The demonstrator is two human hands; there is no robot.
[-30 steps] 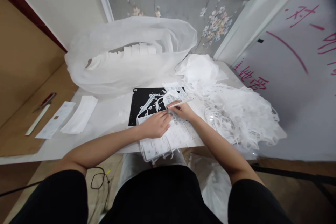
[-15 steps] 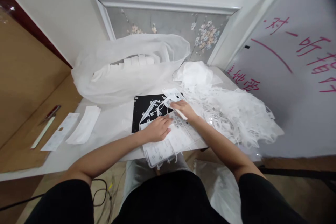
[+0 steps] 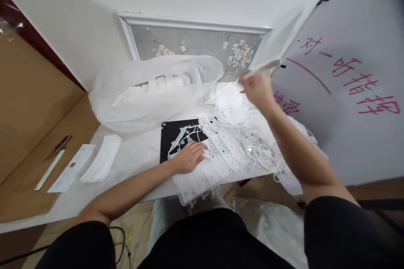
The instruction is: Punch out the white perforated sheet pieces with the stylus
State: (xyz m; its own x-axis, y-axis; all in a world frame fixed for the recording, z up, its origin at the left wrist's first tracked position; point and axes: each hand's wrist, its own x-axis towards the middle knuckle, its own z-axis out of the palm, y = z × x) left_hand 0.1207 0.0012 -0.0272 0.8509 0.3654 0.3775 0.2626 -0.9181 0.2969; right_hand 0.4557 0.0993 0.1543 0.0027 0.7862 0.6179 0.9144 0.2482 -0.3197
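My left hand (image 3: 189, 157) lies flat, fingers stretched out, on thin white sheets (image 3: 217, 149) with rows of small round marks. Beneath them shows a black board (image 3: 170, 134) with small pegs or clips and white cords on it. The sheets overhang the table's front edge. My right hand (image 3: 257, 90) is raised over the back right of the table, fingers closed around a long whitish flat piece (image 3: 267, 67), smeared by motion. Below that hand are a white folded stack (image 3: 229, 94) and a tangled heap of white straps (image 3: 259, 138).
A large translucent plastic bag (image 3: 135, 109) with white pieces inside lies at the back. On the left are white strips (image 3: 102, 157), a card with a slot (image 3: 71, 170), a pale green stick (image 3: 49, 170) and a red-handled knife (image 3: 62, 143). A whiteboard (image 3: 341, 134) stands right.
My right hand has lifted off the sheets and swung up and right, the whitish piece still in it. My left hand has stayed on the sheets. The view has shifted slightly.
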